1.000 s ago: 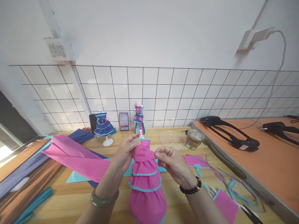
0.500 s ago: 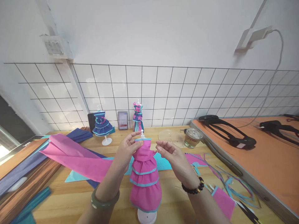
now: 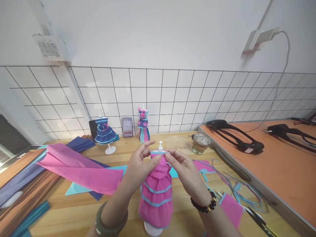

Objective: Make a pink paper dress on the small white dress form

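A small pink doll dress (image 3: 158,197) with tiered ruffles and light-blue trim stands upright on a white mini mannequin (image 3: 160,144), its round base showing below the hem. At the dress's left side, my left hand (image 3: 142,164) presses its thumb on the front of the bodice, index finger raised behind. My right hand (image 3: 184,166) grips the trimmed top edge from the right, thumb in front and fingers curled behind. The thumb tips are close together at the neckline; the dress's back is hidden.
Pink cloth (image 3: 81,168) and blue fabric lie at left. Behind stand a blue doll dress (image 3: 105,131), a phone (image 3: 127,127) and a multicoloured doll dress (image 3: 143,123). At right are a glass jar (image 3: 201,144), ribbon scraps (image 3: 243,194), scissors (image 3: 259,220) and black headsets (image 3: 237,140).
My right hand, previously apart from the dress, has moved in onto its top edge. My left thumb has shifted across the bodice. The dress top now tilts more to the right.
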Demonstrator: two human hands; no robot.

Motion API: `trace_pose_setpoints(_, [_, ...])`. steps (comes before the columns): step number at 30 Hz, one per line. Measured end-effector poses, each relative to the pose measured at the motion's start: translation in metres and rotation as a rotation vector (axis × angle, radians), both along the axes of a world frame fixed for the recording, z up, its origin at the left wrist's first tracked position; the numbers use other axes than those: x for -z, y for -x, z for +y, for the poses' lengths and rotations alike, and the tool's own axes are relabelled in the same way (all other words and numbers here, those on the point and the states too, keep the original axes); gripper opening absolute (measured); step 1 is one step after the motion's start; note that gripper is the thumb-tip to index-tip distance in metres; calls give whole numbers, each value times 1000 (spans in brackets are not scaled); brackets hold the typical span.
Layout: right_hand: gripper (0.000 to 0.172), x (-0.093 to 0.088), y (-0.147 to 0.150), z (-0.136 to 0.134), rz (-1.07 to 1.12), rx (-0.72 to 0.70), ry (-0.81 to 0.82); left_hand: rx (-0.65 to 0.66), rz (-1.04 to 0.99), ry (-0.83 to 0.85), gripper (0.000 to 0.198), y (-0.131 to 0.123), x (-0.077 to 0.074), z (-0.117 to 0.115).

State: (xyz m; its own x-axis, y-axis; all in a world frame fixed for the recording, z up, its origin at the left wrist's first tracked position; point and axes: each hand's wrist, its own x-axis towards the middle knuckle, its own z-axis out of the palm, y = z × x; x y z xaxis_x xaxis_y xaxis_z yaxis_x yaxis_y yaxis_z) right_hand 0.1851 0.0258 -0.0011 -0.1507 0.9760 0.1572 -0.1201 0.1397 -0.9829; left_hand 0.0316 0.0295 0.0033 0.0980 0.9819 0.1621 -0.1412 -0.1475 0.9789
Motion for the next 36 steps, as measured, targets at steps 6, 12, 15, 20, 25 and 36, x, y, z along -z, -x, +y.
trace_pose_setpoints(6, [24,8,-7,7,76,8,29,-31,-49,65,63,5,-3,5])
trace_pose_setpoints(12, [19,10,-17,17,309,-26,55,50,118,75,42,15,-5,9])
trace_pose_setpoints(15, [16,7,-22,20,396,6,48,159,173,77,39,17,-3,9])
trace_pose_setpoints(20, [14,7,-27,21,457,-10,1,329,183,89,32,20,0,7])
trace_pose_setpoints(25, [18,9,-27,19,447,-20,-14,428,139,85,22,18,-1,4])
trace_pose_setpoints(36, [21,10,-25,17,385,-57,-37,437,-17,81,15,15,2,5])
